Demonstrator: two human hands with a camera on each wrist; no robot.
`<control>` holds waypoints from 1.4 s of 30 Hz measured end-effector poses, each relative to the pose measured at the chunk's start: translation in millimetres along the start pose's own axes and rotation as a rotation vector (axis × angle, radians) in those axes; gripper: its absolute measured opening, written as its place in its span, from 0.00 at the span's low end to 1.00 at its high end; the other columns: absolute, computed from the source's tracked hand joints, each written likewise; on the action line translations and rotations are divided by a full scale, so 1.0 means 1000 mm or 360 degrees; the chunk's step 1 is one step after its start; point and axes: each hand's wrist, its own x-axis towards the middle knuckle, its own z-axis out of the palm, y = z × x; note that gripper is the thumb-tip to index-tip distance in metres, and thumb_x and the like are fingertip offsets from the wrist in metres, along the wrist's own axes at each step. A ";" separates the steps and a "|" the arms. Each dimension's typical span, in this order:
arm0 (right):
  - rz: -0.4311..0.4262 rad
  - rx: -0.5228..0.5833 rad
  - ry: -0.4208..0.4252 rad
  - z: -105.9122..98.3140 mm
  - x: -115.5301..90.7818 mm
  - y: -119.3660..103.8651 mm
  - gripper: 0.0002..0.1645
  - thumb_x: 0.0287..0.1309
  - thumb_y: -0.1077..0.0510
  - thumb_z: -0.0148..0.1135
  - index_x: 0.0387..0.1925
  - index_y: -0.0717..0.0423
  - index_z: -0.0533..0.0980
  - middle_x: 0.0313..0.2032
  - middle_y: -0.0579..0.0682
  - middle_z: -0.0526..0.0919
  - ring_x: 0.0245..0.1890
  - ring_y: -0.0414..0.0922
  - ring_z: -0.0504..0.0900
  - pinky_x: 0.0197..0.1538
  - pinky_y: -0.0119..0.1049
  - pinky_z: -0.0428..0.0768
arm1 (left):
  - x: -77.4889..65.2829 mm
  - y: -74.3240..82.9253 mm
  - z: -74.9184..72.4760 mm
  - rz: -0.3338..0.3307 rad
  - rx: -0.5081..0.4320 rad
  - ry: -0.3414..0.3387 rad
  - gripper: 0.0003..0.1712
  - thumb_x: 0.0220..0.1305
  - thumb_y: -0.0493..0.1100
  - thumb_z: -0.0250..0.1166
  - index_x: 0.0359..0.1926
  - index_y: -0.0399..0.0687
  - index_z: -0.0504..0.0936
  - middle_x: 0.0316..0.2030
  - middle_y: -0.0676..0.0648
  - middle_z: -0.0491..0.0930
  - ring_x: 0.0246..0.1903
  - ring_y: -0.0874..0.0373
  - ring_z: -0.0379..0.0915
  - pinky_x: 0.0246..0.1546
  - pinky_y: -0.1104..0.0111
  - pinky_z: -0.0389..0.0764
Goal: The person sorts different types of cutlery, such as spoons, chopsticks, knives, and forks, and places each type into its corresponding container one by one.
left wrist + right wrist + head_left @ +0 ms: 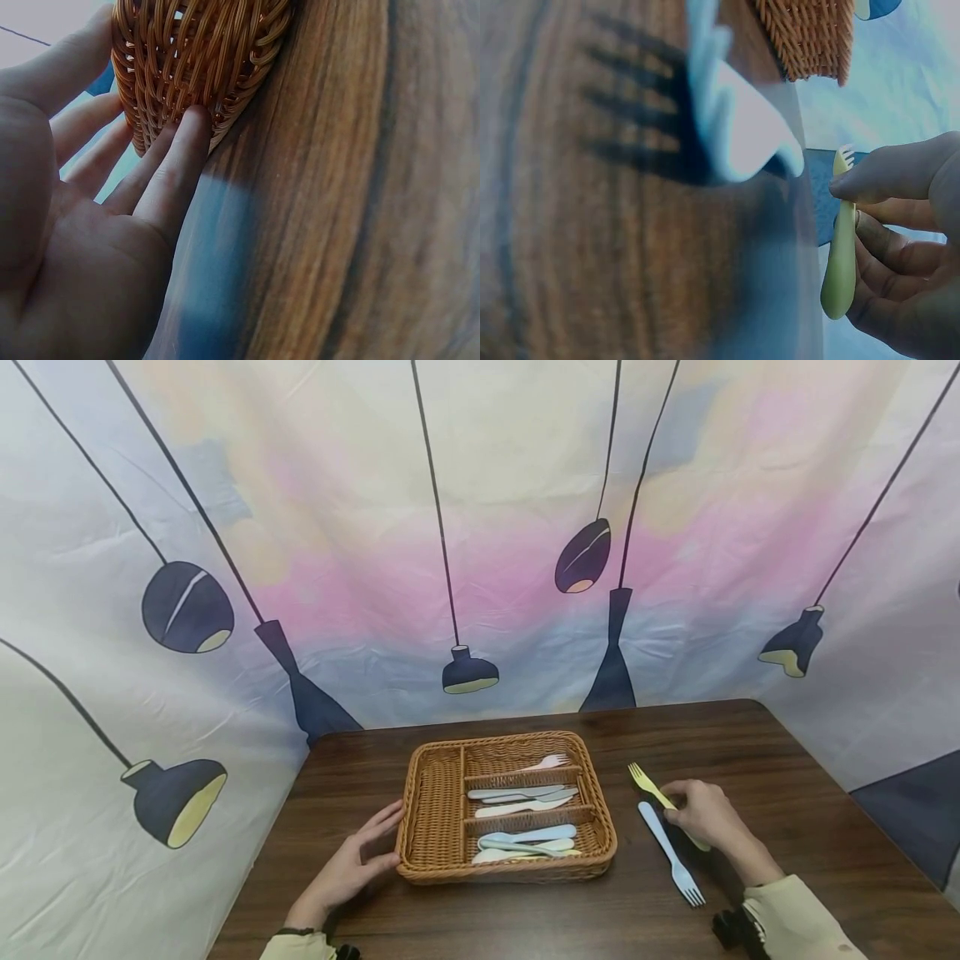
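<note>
My right hand (708, 814) pinches a yellow fork (842, 262) between thumb and fingers, its tines pointing to the far left. Right beside it, a light blue fork (663, 841) lies on the table with its tines toward me. My left hand (347, 867) rests against the left side of a brown wicker cutlery basket (435, 814), fairly straight fingers touching the weave in the left wrist view. In the basket's back right compartment is a pale pink fork (551, 762). Several knives (525, 806) fill the middle one, and several spoons (536, 835) lie in the front one.
The dark wooden table (345, 777) carries the basket near its middle. The long left compartment shows its bare woven bottom. Behind the table hangs a cloth (510, 568) printed with lamps. A dark wrist strap (296, 932) sits at my left sleeve.
</note>
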 end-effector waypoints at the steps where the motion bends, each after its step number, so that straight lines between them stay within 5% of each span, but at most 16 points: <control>1: -0.0014 -0.0008 0.0011 -0.001 0.000 -0.001 0.19 0.47 0.65 0.71 0.43 0.66 0.82 0.28 0.51 0.84 0.27 0.43 0.78 0.27 0.36 0.77 | 0.000 0.000 0.000 0.0000 -0.0003 0.0000 0.36 0.67 0.35 0.62 0.73 0.45 0.61 0.76 0.41 0.49 0.63 0.74 0.60 0.52 0.68 0.79; 18: -0.0203 -0.0068 0.0137 -0.014 0.012 -0.015 0.15 0.45 0.65 0.71 0.39 0.64 0.84 0.27 0.49 0.85 0.28 0.43 0.80 0.31 0.40 0.78 | 0.000 0.002 0.001 0.0009 0.0012 0.0013 0.36 0.67 0.36 0.62 0.73 0.44 0.61 0.76 0.40 0.49 0.65 0.69 0.60 0.53 0.67 0.78; 42: -0.0276 -0.0017 0.0067 -0.027 0.040 -0.050 0.18 0.52 0.63 0.67 0.46 0.63 0.82 0.38 0.58 0.84 0.31 0.45 0.83 0.30 0.38 0.80 | 0.000 0.001 0.001 -0.0019 -0.0002 0.0000 0.36 0.67 0.36 0.62 0.73 0.44 0.61 0.76 0.41 0.49 0.63 0.73 0.60 0.53 0.68 0.78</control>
